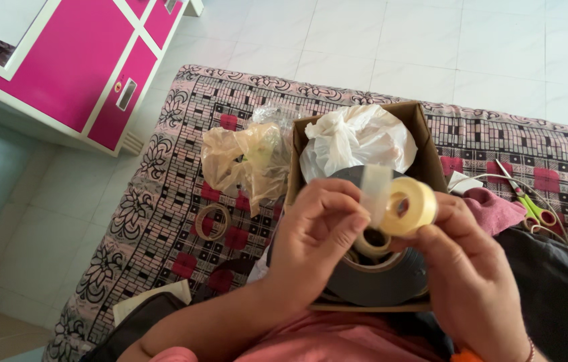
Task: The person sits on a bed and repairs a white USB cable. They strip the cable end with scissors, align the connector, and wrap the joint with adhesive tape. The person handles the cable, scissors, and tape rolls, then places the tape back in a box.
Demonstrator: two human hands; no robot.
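Nearest the lens, in the head view: reaching up from the bottom edge, bare forearms over a pink garment, both hands meeting above an open cardboard box [424, 131]. Left hand [314, 234] rising from the lower left, wrist bent, fingers [341, 201] curling inward and pinching the loose, translucent end of a tape strip. Right hand [468, 268] coming in from the lower right, palm turned toward the camera, thumb and fingers closing round a small roll of yellowish clear tape [408, 208], holding it upright with its core facing the lens. Roll being held just above the box, between the two hands, its free strip standing up toward the left thumb.

Lying inside the box, under the hands: a large roll of dark tape [378, 281] with a smaller pale roll [371, 243] sitting in its middle, and a crumpled white plastic bag [358, 137] filling the far end. Resting on a patterned pink-and-black mat [163, 181]: a crumpled yellowish plastic bag [244, 161] just left of the box, an empty brown tape ring [212, 222] nearer the camera, green-handled scissors [532, 204] well to the right. Standing at the upper left on the white tiled floor: a pink cabinet [76, 60].
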